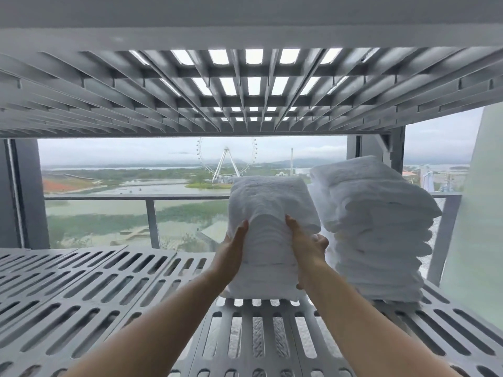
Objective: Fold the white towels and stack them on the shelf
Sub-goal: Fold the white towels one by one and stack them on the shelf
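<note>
A stack of folded white towels stands on the grey slotted shelf, near the middle. My left hand presses against its left side with the fingers fairly straight. On the right side my right hand grips the stack, thumb on the front face and fingers round the edge. A second, taller stack of folded white towels stands just to the right, close to the first.
The slotted underside of another shelf hangs low overhead. Grey uprights stand behind the right stack. A window and balcony railing lie behind the shelf. The shelf's left half holds nothing.
</note>
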A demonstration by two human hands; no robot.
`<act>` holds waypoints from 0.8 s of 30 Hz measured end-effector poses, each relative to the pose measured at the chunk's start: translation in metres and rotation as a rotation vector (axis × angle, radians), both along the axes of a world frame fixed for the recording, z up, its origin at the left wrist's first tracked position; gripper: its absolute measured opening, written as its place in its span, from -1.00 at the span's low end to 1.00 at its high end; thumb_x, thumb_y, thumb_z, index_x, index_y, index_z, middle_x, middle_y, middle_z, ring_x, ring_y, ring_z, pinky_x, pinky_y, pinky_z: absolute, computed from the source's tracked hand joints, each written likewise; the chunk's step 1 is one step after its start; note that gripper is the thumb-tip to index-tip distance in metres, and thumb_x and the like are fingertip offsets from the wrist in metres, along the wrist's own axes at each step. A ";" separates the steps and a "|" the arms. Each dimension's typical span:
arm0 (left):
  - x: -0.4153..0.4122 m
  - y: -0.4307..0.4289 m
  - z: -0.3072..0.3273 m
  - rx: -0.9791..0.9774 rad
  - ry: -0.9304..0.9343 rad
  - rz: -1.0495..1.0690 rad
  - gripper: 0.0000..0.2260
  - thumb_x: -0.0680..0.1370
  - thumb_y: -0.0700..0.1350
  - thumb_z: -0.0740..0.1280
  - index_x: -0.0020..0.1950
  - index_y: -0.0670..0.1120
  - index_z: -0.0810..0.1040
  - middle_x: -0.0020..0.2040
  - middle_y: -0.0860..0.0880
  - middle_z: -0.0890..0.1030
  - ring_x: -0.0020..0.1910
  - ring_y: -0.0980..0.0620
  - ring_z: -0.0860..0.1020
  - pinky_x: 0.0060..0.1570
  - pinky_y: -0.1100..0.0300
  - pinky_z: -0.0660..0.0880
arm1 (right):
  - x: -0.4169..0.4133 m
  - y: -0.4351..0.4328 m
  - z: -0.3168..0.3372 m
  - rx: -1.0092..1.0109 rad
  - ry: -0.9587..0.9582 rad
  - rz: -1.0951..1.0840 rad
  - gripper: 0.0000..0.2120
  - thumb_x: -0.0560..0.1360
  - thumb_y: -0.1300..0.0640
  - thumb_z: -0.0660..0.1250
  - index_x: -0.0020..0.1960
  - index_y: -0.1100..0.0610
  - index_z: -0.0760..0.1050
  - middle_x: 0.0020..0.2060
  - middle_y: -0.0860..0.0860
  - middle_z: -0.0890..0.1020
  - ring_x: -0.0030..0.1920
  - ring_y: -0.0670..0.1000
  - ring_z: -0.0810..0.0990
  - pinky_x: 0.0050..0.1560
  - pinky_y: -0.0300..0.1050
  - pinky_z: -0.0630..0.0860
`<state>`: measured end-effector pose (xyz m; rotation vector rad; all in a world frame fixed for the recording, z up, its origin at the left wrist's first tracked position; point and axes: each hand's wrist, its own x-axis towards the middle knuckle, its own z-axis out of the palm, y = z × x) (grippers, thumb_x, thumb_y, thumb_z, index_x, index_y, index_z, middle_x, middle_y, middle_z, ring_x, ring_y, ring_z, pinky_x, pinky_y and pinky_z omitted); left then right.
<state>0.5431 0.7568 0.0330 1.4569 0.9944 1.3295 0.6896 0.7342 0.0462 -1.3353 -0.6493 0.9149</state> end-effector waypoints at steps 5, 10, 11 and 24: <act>-0.011 0.000 0.010 0.084 0.327 0.058 -0.03 0.24 0.58 -0.03 0.51 0.06 0.00 0.39 -0.11 0.39 0.30 -0.17 0.41 0.27 -0.06 0.36 | 0.004 -0.001 0.008 0.026 -0.012 0.000 -0.15 0.24 -0.34 0.40 0.37 -0.03 0.12 0.24 0.08 0.38 0.21 0.18 0.40 0.27 0.20 0.36; -0.034 -0.010 0.017 0.554 0.658 0.485 -0.31 0.46 0.37 -0.01 0.47 0.22 -0.27 0.55 -0.05 -0.14 0.49 -0.20 0.10 0.16 -0.09 0.40 | -0.005 -0.015 0.004 0.151 -0.230 -0.039 -0.22 0.32 -0.27 0.39 0.36 -0.03 0.10 0.26 0.13 0.36 0.19 0.14 0.39 0.09 0.00 0.40; -0.037 -0.012 0.021 0.740 0.734 0.471 -0.40 0.52 0.30 0.00 0.49 0.22 -0.14 0.55 -0.02 -0.14 0.51 -0.19 0.02 0.26 -0.17 0.34 | -0.007 -0.020 0.002 0.201 -0.314 -0.070 -0.23 0.34 -0.24 0.40 0.38 -0.03 0.09 0.29 0.15 0.32 0.18 0.13 0.39 0.08 -0.01 0.40; -0.033 -0.011 -0.023 1.047 1.522 0.538 0.30 -0.06 0.49 0.41 0.52 0.09 -0.12 0.53 -0.20 -0.13 0.43 -0.44 0.06 -0.09 -0.49 0.42 | 0.007 -0.034 -0.028 0.276 -1.827 -0.041 0.26 0.19 -0.20 0.52 0.38 -0.27 -0.49 0.40 -0.08 -0.52 0.40 0.17 -0.52 0.25 0.55 0.04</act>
